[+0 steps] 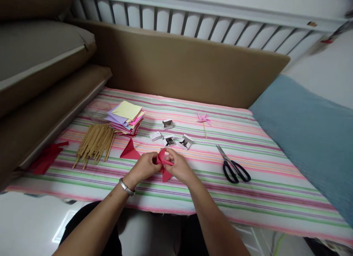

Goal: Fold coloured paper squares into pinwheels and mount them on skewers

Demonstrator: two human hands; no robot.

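- The left hand (146,164) is pinching the sheet (166,175) between thumb and fingers, closed on its left side.
- The right hand (177,166) is pinching the same sheet from the other side, thumb and fingers together on it; how many layers they are gripping is too small to tell.
- The sheet, red and cut into flaps, is sitting between the two hands, well to the left of the scissors (231,163) and about level with them. One flap is curling over at the top, another is pointing down toward the person.
- The step in hand is apparently the bending of flaps in toward the sheet's middle.
- The next move is probably calling for one hand to clamp the gathered tips alone, without creasing them, so the other is free to fasten them.
- Left of the scissors and farther from the person, a pinwheel (204,118) is lying on the cloth (193,197).
- Farther left of the scissors, two boxes (168,141) (185,142) are standing open with small dark bits inside.
- Farthest left of the scissors, a red triangle (130,151), the stack (127,116) and the sticks (95,144) are lying.
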